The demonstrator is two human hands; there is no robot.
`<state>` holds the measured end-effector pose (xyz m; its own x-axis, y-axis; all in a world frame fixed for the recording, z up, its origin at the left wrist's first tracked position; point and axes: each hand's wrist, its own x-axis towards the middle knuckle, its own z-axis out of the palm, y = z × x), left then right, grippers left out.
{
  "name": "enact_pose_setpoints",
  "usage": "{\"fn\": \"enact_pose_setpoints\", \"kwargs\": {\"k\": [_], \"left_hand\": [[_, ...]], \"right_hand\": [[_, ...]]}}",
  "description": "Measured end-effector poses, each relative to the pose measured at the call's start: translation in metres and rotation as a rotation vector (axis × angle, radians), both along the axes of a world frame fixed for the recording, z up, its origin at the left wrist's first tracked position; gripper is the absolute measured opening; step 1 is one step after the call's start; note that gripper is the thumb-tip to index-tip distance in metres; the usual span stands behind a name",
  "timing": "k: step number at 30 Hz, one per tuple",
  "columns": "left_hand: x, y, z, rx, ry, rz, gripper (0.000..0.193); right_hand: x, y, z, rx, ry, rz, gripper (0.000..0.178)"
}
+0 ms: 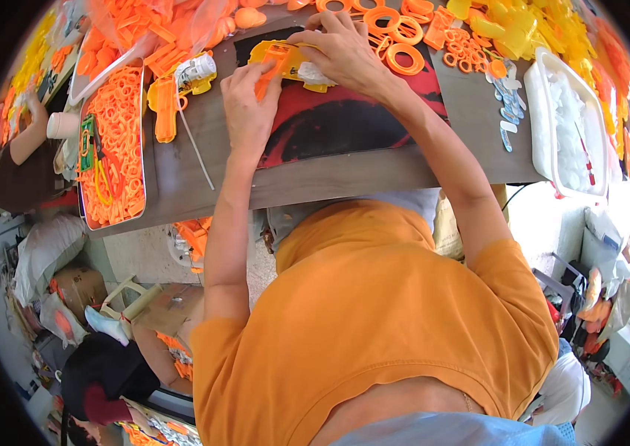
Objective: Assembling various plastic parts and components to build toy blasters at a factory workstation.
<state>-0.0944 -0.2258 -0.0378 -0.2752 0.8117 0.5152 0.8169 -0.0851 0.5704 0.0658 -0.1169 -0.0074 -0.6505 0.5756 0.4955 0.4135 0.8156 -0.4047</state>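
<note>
At the far middle of the table, both hands are on a yellow plastic shell (261,50) with an orange plastic piece (276,56) set against it. My left hand (250,100) pinches the orange piece between thumb and fingers. Over the shell's right end reaches my right hand (345,56), its fingers bent onto it. Beneath those fingers a whitish piece (313,73) shows, partly covered. The shell lies over a red and black mat (345,123). Left of my left hand lies a similar orange and yellow assembly (162,108) with a white cylinder (196,68) and a thin pale rod.
A tray (142,160) of small orange parts stands left, with pliers (112,178) on top. Orange rings (404,58) and yellow parts (519,30) crowd the far side. Silvery pieces (510,111) lie right, beside a white bin (542,141) of clear parts. Other people sit at left.
</note>
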Motion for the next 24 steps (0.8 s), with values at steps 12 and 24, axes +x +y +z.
{"fn": "enact_pose_setpoints", "kwargs": {"k": [12,24], "left_hand": [[0.004,-0.002,0.007,-0.018,-0.033,-0.008,0.023],[-0.003,0.000,0.000,-0.017,-0.051,-0.033,0.025]], "right_hand": [[-0.015,0.014,-0.027,-0.093,-0.012,-0.066,0.025],[-0.022,0.027,0.000,-0.503,-0.193,0.080,0.034]]}}
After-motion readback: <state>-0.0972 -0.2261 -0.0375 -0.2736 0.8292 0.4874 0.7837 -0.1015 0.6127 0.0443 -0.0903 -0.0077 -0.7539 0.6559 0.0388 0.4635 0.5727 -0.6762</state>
